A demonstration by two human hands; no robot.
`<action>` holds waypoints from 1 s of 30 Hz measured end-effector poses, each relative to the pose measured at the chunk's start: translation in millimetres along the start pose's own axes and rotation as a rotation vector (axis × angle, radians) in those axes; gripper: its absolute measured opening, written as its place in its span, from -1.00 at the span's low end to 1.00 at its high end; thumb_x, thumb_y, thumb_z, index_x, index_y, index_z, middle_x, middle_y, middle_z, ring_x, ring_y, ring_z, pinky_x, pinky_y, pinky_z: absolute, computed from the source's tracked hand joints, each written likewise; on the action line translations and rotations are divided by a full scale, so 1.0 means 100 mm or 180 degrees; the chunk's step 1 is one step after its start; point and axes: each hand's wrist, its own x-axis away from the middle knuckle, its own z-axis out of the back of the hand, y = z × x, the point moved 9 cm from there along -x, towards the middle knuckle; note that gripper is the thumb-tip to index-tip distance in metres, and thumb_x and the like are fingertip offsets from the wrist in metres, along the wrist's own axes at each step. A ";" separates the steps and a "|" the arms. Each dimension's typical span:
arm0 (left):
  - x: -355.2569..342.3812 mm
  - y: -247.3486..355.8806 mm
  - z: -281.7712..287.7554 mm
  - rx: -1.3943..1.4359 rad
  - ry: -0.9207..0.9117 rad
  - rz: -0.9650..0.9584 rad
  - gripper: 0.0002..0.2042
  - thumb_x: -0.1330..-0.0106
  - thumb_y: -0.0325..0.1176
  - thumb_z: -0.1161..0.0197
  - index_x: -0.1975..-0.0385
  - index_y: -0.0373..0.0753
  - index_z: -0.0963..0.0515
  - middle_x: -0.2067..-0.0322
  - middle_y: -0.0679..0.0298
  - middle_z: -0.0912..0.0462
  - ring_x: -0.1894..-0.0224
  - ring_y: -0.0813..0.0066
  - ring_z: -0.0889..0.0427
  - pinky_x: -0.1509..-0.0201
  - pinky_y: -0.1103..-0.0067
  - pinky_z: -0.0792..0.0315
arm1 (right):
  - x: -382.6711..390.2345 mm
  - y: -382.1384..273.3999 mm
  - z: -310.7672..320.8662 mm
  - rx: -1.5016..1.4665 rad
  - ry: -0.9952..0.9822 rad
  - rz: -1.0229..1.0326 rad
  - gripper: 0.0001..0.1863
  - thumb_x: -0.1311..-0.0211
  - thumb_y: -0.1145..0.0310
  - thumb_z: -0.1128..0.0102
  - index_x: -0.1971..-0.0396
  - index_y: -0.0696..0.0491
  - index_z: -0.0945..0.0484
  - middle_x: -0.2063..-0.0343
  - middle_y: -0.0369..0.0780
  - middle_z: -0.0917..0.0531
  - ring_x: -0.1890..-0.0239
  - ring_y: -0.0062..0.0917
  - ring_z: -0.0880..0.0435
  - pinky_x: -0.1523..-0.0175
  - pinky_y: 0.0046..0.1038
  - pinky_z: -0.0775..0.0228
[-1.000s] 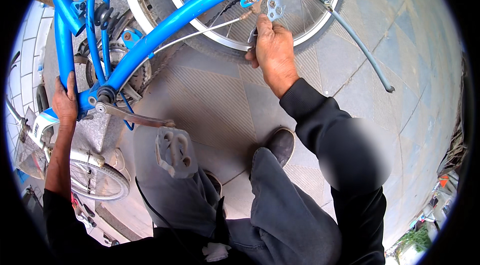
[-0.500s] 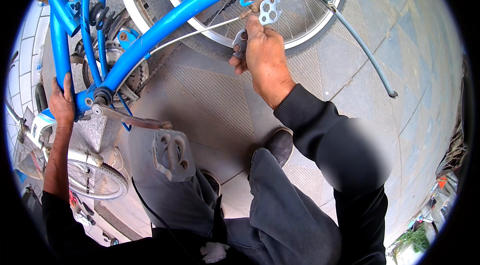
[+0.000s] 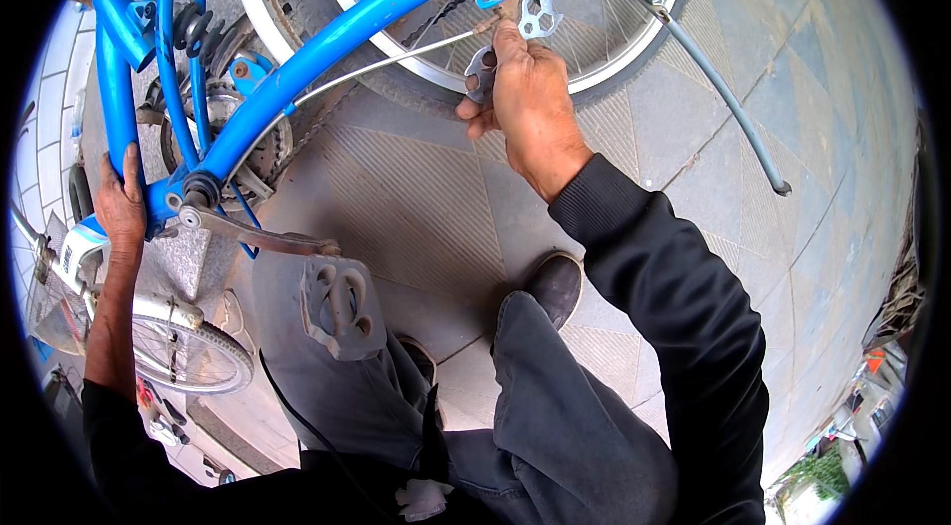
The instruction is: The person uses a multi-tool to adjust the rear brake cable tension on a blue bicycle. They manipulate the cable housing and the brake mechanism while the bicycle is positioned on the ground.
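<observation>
Multi-hole flat wrench (image 3: 541,15) up near 12 o'clock, just beside rusty cable fitting (image 3: 505,8) — can't tell if touching. Versus second ago: wrench's lower end swung out toward 9 o'clock, right hand (image 3: 538,104) shifted slightly same way. So tool sits at new angle by fitting, which looks unchanged. Right fingers closed round wrench's middle. Left hand (image 3: 121,203) at 9 o'clock — wrapped on blue frame (image 3: 357,30), same as before. Wheel (image 3: 622,67) behind wrench, kickstand (image 3: 731,99) at 2, pedal (image 3: 342,332) at 8.
</observation>
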 end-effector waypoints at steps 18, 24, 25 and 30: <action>-0.01 0.00 -0.03 0.0053 -0.0095 0.0099 -0.27 -0.23 0.25 0.15 -0.09 -0.36 -0.32 0.23 -0.19 -0.53 0.19 -0.10 -0.52 0.06 0.30 -0.34 | 0.04 -0.07 -0.23 -0.0550 -0.0336 -0.0375 -0.60 -0.39 0.16 0.38 0.28 0.25 -0.26 0.40 -0.09 -0.45 0.53 -0.44 -0.58 0.58 -0.49 -0.49; 0.01 -0.01 -0.09 -0.0401 -0.0020 -0.0526 -0.32 -0.27 0.19 0.17 -0.11 -0.36 -0.29 0.10 -0.15 -0.49 0.14 -0.07 -0.51 0.03 0.33 -0.34 | 0.08 -0.11 -0.25 -0.0730 -0.0443 -0.0499 -0.59 -0.38 0.16 0.35 0.26 0.28 -0.25 0.38 -0.08 -0.45 0.51 -0.42 -0.59 0.57 -0.48 -0.51; 0.00 -0.01 -0.08 -0.0341 -0.0059 -0.0417 -0.32 -0.28 0.18 0.17 -0.11 -0.35 -0.29 0.08 -0.14 -0.48 0.13 -0.06 -0.51 0.03 0.34 -0.34 | 0.06 -0.10 -0.23 -0.0625 -0.0455 -0.0432 -0.58 -0.38 0.15 0.34 0.26 0.29 -0.26 0.39 -0.07 -0.46 0.52 -0.42 -0.59 0.57 -0.48 -0.51; -0.01 -0.03 -0.08 -0.0230 -0.0133 -0.0166 -0.34 -0.29 0.17 0.18 -0.12 -0.33 -0.29 0.07 -0.13 -0.48 0.12 -0.06 -0.51 0.01 0.35 -0.33 | -0.08 0.04 -0.02 0.0442 -0.0323 0.0031 -0.51 -0.36 0.07 0.26 0.32 0.31 -0.31 0.51 -0.08 -0.50 0.64 -0.47 -0.57 0.65 -0.51 -0.46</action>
